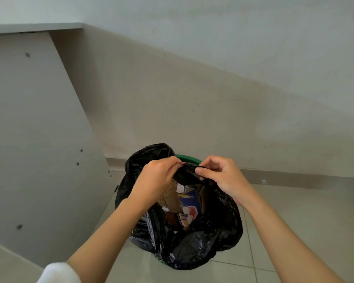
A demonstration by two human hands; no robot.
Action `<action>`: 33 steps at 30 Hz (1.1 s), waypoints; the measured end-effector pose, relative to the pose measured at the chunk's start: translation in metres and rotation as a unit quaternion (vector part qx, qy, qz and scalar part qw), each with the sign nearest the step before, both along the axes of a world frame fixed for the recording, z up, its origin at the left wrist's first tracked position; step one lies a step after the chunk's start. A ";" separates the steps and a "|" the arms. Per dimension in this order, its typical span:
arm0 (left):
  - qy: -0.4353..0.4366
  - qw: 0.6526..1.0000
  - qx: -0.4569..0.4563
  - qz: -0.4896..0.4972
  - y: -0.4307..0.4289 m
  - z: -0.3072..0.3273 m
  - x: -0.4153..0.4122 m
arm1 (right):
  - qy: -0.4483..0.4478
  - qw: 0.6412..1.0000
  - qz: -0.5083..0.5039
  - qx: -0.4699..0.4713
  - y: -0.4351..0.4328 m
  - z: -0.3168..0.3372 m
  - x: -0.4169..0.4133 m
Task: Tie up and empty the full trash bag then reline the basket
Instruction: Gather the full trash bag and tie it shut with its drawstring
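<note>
A black trash bag (219, 227) sits in a green basket (189, 158) on the floor, its mouth folded out over the rim. Inside lies mixed rubbish (184, 203): brown paper, a blue printed wrapper, white scraps. My left hand (157, 176) and my right hand (219, 174) meet over the far edge of the bag. Each pinches a bunch of the black plastic there, and the fingertips almost touch. Only a short arc of the basket's rim shows behind the hands, plus a little green at the bottom.
A grey desk side panel (35, 139) stands close on the left, its top (35, 27) above. The beige wall (213, 99) runs right behind the basket with a skirting strip (294, 176). Pale floor tiles (294, 231) spread to the right and front.
</note>
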State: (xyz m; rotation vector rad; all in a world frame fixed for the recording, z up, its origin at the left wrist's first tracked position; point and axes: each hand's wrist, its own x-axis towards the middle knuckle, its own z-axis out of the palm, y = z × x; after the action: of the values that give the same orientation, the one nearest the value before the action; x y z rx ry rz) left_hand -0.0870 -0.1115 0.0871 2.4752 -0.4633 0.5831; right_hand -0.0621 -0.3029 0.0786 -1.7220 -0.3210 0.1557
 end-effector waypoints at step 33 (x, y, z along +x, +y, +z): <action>0.138 0.872 -0.467 0.041 0.060 0.065 0.004 | -0.160 0.975 0.041 -0.146 0.066 0.044 0.019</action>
State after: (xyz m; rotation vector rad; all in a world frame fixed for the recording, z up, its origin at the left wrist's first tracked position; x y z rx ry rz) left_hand -0.0835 -0.0516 0.1520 1.5945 0.0593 0.3455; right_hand -0.0433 -0.2367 0.1231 -2.0296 -0.6316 -0.0177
